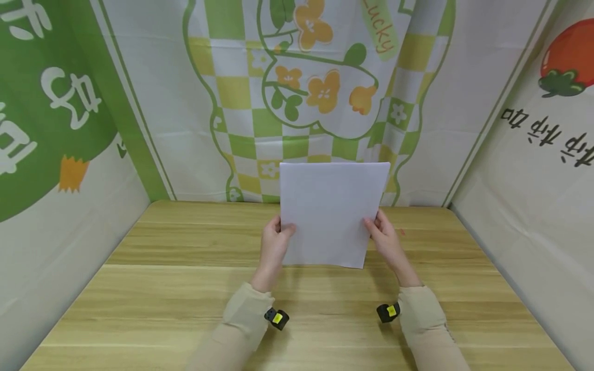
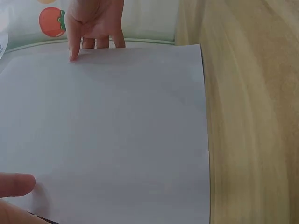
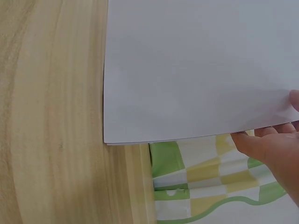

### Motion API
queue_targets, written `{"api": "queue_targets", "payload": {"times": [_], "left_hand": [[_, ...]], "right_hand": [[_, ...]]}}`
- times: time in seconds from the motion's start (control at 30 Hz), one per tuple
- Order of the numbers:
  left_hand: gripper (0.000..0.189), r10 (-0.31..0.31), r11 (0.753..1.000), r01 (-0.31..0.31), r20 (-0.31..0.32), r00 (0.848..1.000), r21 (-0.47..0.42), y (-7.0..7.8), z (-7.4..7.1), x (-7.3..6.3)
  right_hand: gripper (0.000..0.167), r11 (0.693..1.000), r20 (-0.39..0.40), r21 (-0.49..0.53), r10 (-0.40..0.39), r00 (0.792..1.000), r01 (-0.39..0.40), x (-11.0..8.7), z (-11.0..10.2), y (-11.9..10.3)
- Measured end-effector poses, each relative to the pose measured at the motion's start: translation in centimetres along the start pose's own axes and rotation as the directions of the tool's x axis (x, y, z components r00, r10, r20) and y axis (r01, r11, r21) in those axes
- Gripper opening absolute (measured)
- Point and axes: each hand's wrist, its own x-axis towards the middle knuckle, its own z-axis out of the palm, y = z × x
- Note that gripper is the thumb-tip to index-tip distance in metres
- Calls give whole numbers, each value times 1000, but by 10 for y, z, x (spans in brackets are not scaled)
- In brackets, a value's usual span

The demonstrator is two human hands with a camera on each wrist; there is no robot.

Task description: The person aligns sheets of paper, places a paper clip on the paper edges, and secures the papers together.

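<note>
Blank white paper (image 1: 331, 216), seemingly several sheets by the layered corner in the right wrist view, stands tilted up over the table. My left hand (image 1: 275, 239) grips its left side, thumb on the near face and fingers behind. On the opposite side, my right hand (image 1: 386, 238) pinches the paper the same way. In the left wrist view the right hand (image 2: 96, 23) shows at the far edge, its fingers partly hidden behind the paper (image 2: 117, 121). The right wrist view has the right hand (image 3: 275, 147) under the sheet edge at the right.
A wood-grain table (image 1: 185, 288) lies beneath. Printed cloth walls (image 1: 158, 98) enclose its back and both sides. A small red mark (image 1: 402, 232) is on the table, right of the right hand. Black wrist devices (image 1: 277, 318) sit by both sleeves.
</note>
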Motion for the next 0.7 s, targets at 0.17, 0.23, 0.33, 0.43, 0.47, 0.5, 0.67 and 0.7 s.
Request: {"api": "queue_targets", "payload": {"times": [0.17, 0.23, 0.33, 0.43, 0.47, 0.5, 0.67, 0.7], "left_hand": [[38, 17, 1000, -17, -4, 1000, 3, 5, 0, 1], [37, 25, 1000, -25, -3, 1000, 6, 7, 0, 0], [37, 38, 999, -38, -4, 999, 7, 9, 0, 0], [36, 46, 999, -46, 1, 999, 8, 10, -1, 0], [36, 49, 999, -49, 3, 999, 6, 11, -1, 0], [36, 53, 999, -53, 7, 999, 5, 11, -1, 0], [35, 81, 997, -81, 18, 997, -2, 13, 0, -2], [35, 84, 996, -84, 15, 996, -1, 14, 0, -2]], "right_hand": [[39, 1000, -5, -8, -21, 1000, 21, 0, -1, -4], [38, 999, -6, -19, -27, 1000, 27, 0, -1, -5], [38, 999, -8, -31, -38, 999, 38, 0, -1, -7], [39, 999, -17, -22, -47, 999, 46, 1, 0, -10], [39, 999, -19, -16, -50, 999, 50, 1, 0, -11], [39, 998, -19, -12, -54, 998, 54, 2, 0, -11], [39, 997, -33, -18, -71, 997, 71, 2, 1, -13], [39, 997, -36, -21, -74, 997, 73, 2, 1, -13]]}}
